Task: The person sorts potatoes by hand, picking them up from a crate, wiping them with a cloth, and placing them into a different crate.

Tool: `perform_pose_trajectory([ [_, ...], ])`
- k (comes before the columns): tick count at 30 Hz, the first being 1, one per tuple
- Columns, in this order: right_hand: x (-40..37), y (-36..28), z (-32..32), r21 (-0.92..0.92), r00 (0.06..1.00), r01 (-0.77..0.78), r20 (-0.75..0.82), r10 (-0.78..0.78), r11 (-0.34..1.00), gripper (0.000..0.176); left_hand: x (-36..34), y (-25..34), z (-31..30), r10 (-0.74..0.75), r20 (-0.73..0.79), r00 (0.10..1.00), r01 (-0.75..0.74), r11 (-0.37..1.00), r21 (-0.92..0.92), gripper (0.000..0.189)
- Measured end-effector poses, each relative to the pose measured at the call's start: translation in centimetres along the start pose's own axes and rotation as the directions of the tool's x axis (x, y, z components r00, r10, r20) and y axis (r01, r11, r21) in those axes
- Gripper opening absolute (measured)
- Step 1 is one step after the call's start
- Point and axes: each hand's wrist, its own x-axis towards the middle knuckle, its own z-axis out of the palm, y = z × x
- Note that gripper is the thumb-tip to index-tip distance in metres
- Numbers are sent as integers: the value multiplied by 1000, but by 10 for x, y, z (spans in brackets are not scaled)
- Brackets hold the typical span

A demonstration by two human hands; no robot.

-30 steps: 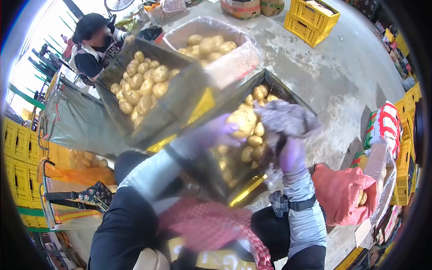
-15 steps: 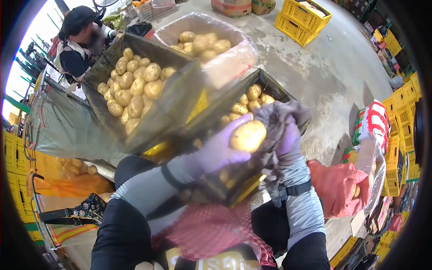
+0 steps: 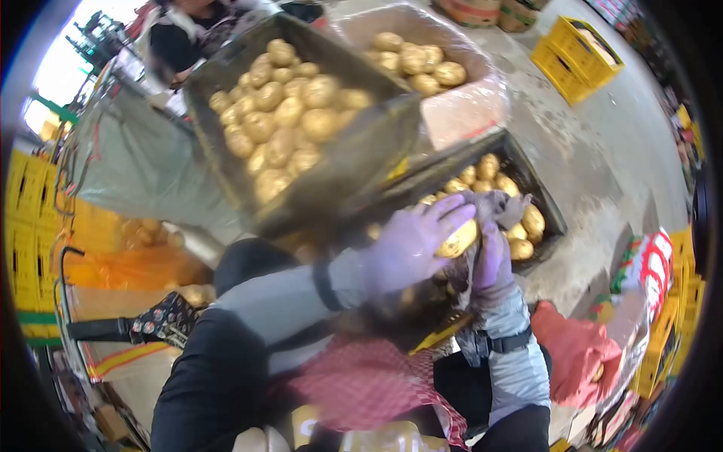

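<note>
Between my two gloved hands is a potato (image 3: 458, 239), over the near part of a dark crate (image 3: 538, 169) of potatoes. My left hand (image 3: 410, 241) has its fingers bent over the potato's top and side. A grey-purple cloth (image 3: 493, 205) is bunched in my right hand (image 3: 493, 260) and touches the potato's right side. Up and to the left, a larger dark crate (image 3: 218, 162) full of potatoes stands tilted. Behind the crates, a plastic-lined box (image 3: 463, 120) holds more potatoes.
Another person (image 3: 181, 38) is beyond the large crate. A yellow crate (image 3: 568, 64) stands on the concrete floor at the back right. A red sack (image 3: 572, 354) lies to my right, and an orange mesh bag (image 3: 124, 260) with potatoes is at the left.
The view has shifted, so the crates appear farther right. The potato has come closer to the cloth and my right hand, and my left hand now covers more of it.
</note>
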Motion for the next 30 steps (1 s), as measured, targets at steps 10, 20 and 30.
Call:
perform_pose_trajectory([
  [10, 14, 12, -44, 265, 976, -27, -201, 83, 964, 43, 8, -40, -100, -432, -333, 838, 249, 846, -470, 65],
  [20, -36, 10, -130, 309, 910, 198, -411, -57, 930, 50, 0, -70, -18, 48, 54, 997, -61, 959, 277, 38],
  [30, -45, 12, -133, 166, 740, 184, -672, -25, 969, 48, -25, -255, 213, -762, 580, 288, 25, 611, 791, 28],
])
